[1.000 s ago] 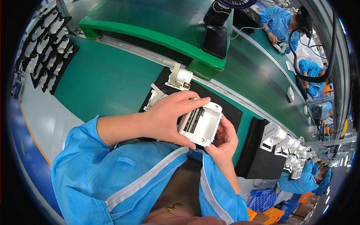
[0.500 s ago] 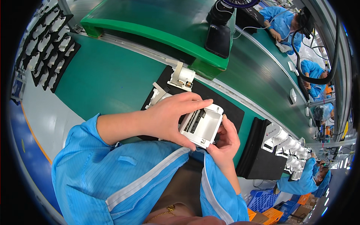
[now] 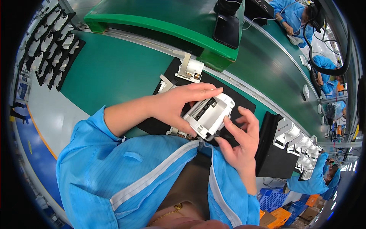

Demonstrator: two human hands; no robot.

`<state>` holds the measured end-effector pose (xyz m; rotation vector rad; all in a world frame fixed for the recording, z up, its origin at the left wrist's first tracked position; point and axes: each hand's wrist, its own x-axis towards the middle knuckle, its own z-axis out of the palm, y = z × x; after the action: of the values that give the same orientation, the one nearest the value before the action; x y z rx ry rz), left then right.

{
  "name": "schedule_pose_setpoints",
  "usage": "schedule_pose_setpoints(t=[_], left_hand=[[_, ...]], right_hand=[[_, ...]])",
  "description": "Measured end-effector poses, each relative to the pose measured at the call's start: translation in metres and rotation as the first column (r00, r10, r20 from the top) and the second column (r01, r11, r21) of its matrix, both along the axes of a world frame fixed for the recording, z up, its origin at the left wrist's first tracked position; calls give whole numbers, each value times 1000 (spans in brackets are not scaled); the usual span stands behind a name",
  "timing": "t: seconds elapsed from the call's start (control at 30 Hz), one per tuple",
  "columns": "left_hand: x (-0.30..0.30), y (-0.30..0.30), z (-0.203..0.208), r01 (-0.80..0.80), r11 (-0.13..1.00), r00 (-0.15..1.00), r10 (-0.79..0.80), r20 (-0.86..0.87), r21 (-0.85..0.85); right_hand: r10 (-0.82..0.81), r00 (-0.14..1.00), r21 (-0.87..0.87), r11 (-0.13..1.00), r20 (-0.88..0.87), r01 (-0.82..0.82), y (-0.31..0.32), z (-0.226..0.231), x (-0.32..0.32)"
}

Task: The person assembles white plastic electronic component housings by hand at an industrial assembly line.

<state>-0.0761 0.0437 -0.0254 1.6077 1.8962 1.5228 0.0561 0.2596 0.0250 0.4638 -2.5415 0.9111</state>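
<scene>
A white plastic housing (image 3: 213,117) with an open hollow and a dark slotted strip along one side is tilted above the black mat. My left hand (image 3: 177,106) grips it, thumb at the near edge and fingers over the far edge. At its right end is my right hand (image 3: 242,137), fingers apart, with the index fingertip close against the housing; whether it touches I cannot tell. A small dark piece shows between the right thumb and the housing, too small to name. Beyond, a similar white part with an upright bracket (image 3: 190,68) stands on the mat.
More white parts lie on the black mat (image 3: 238,105), partly behind my left arm. To the right, a black tray (image 3: 276,160) stands beside a row of white units (image 3: 295,139). A green raised shelf (image 3: 152,31) carries a black phone (image 3: 226,31). Co-workers sit along the right.
My right hand has loosened from the housing and spread its fingers, moving slightly right. The left hand keeps its grip, with the housing a little more tilted. The whole view has shifted slightly.
</scene>
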Motion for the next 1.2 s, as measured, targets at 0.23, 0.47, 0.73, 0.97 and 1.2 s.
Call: schedule_pose_setpoints(t=[0.23,0.47,0.73,0.97,1.2], left_hand=[[2,8,4,348,933,929,-356,98,87],[25,10,7,49,974,852,-157,499,222],[49,19,20,-140,926,983,174,-66,351],[47,17,14,-191,932,976,215,-45,307],[54,17,16,-280,953,928,238,287,116]], right_hand=[[287,949,-382,869,-129,-314,12,-29,-15],[364,931,-770,589,-15,-243,4,-41,-5],[130,952,-528,808,-276,-263,-9,-62,12],[111,992,-768,629,-66,-122,-32,-59,20],[55,993,-790,611,108,52,-34,-42,21]])
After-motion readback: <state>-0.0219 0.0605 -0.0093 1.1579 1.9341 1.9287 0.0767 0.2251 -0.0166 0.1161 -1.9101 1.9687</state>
